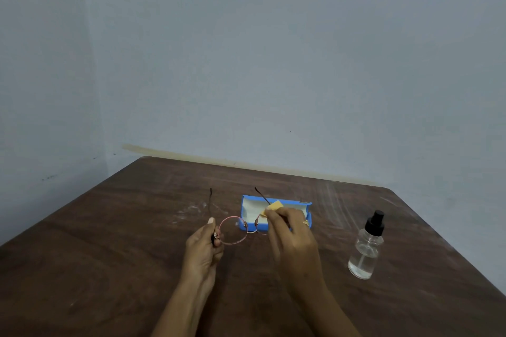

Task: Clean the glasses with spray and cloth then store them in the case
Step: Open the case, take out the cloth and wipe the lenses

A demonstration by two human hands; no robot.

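Half done, I judge | left hand (204,246) pinches glasses (232,230) at hinge | right hand (290,232) presses cloth (273,206) on lens | open case (252,206) at tabletop (137,227) centre awaits storing.

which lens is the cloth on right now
The right lens, behind the yellow cloth the right hand pinches; the left lens, by the left hand holding the glasses, is uncovered.

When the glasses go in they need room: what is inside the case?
The open case shows a bare white lining at its left end. The right hand, cloth and glasses cover the rest.
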